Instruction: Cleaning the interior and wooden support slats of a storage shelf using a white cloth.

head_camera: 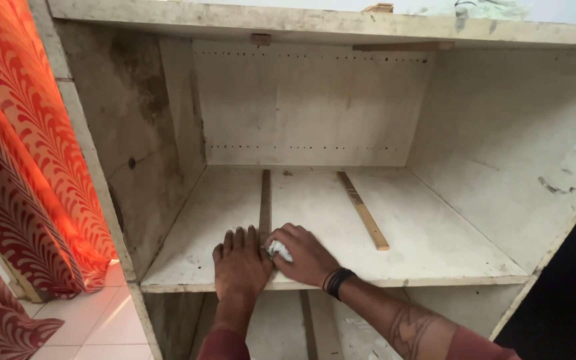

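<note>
**Two hands and a little white cloth on a dusty shelf**

Here, both hands sit at the near edge of a wide, pale, dirty wooden shelf [428,247] inside a big open cupboard; the left hand [240,263] lies flat with its fingers spread a little, holding nothing, and it seems to press down to steady the person; the right hand [305,253] is curled closed around a small crumpled white cloth [279,251], which peeks out between thumb and fingers and touches the shelf; it looks held tight like that so it can rub the wood. A black band [338,281] goes round the right wrist.

The cloth is just beside a thin dark wooden strip [265,200] that runs from near to far along the shelf; a lighter wooden strip [363,211] lies further right, a bit slanted; they look fixed down, but I cannot be sure.

The shelf has grey marks and specks; the back wall [308,107] has two rows of tiny holes; the left wall [135,127] is stained dark. On the far left hangs an orange and red patterned curtain [21,147]; below it is a pale tiled floor [101,320].
</note>
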